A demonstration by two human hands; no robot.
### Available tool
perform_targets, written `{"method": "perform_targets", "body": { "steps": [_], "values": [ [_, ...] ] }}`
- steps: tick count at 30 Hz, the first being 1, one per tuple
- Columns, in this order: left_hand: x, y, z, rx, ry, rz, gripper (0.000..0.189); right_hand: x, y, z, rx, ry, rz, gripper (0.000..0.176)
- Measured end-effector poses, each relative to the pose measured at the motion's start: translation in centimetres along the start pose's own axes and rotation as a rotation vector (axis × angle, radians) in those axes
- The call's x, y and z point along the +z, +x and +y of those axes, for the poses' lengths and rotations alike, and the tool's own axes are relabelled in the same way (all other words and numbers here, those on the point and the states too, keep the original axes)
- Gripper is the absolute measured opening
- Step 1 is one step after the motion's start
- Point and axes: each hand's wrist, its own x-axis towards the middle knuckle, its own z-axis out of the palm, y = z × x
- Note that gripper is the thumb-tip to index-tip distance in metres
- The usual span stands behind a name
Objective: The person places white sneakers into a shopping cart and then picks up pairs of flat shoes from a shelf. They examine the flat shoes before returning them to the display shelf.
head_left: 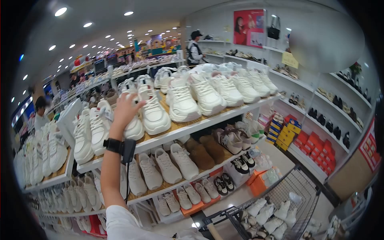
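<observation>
My left hand [125,110] reaches up over the top shelf, back of the hand toward me, thumb spread out to the right. It overlaps a white lace-up sneaker [134,130] and hides much of its upper. Right beside the thumb stands another chunky white sneaker [154,114]. To the left of the hand sits a white sneaker [98,129] with a small tag by its laces. A black strap with a small box [120,148] is on my wrist, and a cable hangs from it. My right hand is out of view.
Below are shelves of white sneakers [164,164] and brown shoes [210,150]. A wire cart [298,182] with shoes in it stands at the lower right. Orange boxes [316,146] line the right wall under shoe shelves. A person in a cap [195,50] stands behind the display.
</observation>
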Motion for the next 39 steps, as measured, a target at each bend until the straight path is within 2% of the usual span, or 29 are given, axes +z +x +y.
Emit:
{"method": "perform_targets", "body": {
  "steps": [1, 2, 5, 9, 11, 12, 13, 15, 17, 20, 23, 24, 26, 27, 30, 33, 35, 36, 37, 39],
  "values": [
    [0.3, 0.2, -0.4, -0.008, -0.073, 0.059, 0.052, 0.6, 0.1, 0.2, -0.043, -0.042, 0.078, 0.042],
    [0.9, 0.4, -0.4, -0.015, -0.154, 0.114, 0.052, 0.6, 0.2, 0.4, 0.087, -0.005, -0.025, 0.042],
    [0.5, 0.6, 0.2, -0.001, 0.042, 0.16, 0.048, 0.9, -0.7, -0.1, -0.016, -0.106, 0.121, 0.042],
    [0.3, 1.3, 0.5, 0.067, -0.052, 0.162, 0.045, 1.0, -1.0, -0.6, -0.007, -0.086, 0.174, 0.035],
    [0.3, 1.5, 0.4, 0.082, -0.076, 0.132, 0.044, -0.3, -1.0, -2.0, 0.258, -0.011, -0.128, 0.028],
    [0.5, 1.5, 0.3, 0.105, -0.087, 0.161, 0.044, 0.0, -1.2, -2.3, 0.242, -0.006, -0.047, 0.038],
    [0.7, 1.7, 0.2, 0.13, -0.099, 0.19, 0.043, 0.5, -1.2, -1.5, 0.262, 0.01, -0.038, 0.038],
    [1.0, 1.7, -0.2, 0.183, -0.085, 0.254, 0.041, 1.9, -1.4, 0.2, 0.101, -0.082, 0.048, 0.037],
    [1.5, 2.0, -0.8, 0.209, -0.102, 0.306, 0.04, 1.2, -1.8, -1.1, 0.198, -0.049, -0.034, 0.037],
    [1.9, 2.9, -1.8, 0.232, -0.217, 0.234, 0.04, 1.6, -2.7, -1.8, 0.185, -0.04, 0.055, 0.037],
    [4.7, 5.7, -5.3, 0.171, -0.403, 0.083, 0.051, 2.2, -2.9, -1.2, 0.095, -0.058, 0.154, 0.037],
    [5.0, 6.3, -5.5, 0.117, -0.326, 0.041, 0.058, 2.2, -3.1, -1.2, 0.121, -0.056, 0.156, 0.034],
    [5.8, 7.4, -6.1, 0.192, -0.315, 0.06, 0.064, 2.2, -3.5, -1.4, 0.103, -0.056, 0.172, 0.033],
    [6.0, 8.1, -6.6, 0.203, -0.325, 0.021, 0.063, 2.3, -3.6, -1.3, 0.108, -0.076, 0.176, 0.033],
    [6.8, 9.2, -7.7, 0.278, -0.284, 0.072, 0.054, 2.5, -3.8, -1.3, 0.145, -0.035, 0.17, 0.034],
    [6.2, 8.8, -7.2, 0.21, -0.237, -0.046, 0.044, 2.6, -3.9, -1.3, 0.152, -0.031, 0.146, 0.036],
    [6.0, 7.8, -6.1, 0.248, -0.343, 0.147, 0.04, 2.7, -4.0, -1.3, 0.151, -0.02, 0.153, 0.036],
    [4.3, 7.8, -5.5, 0.151, -0.186, -0.04, 0.045, 2.8, -4.1, -1.3, 0.157, -0.011, 0.157, 0.036],
    [4.9, 8.0, -6.3, 0.16, -0.189, -0.038, 0.045, 2.9, -4.2, -1.3, 0.159, -0.007, 0.15, 0.037],
    [6.8, 8.5, -8.6, 0.215, -0.349, 0.236, 0.045, 2.8, -4.2, -1.3, 0.159, -0.002, 0.143, 0.037]
  ]
}}
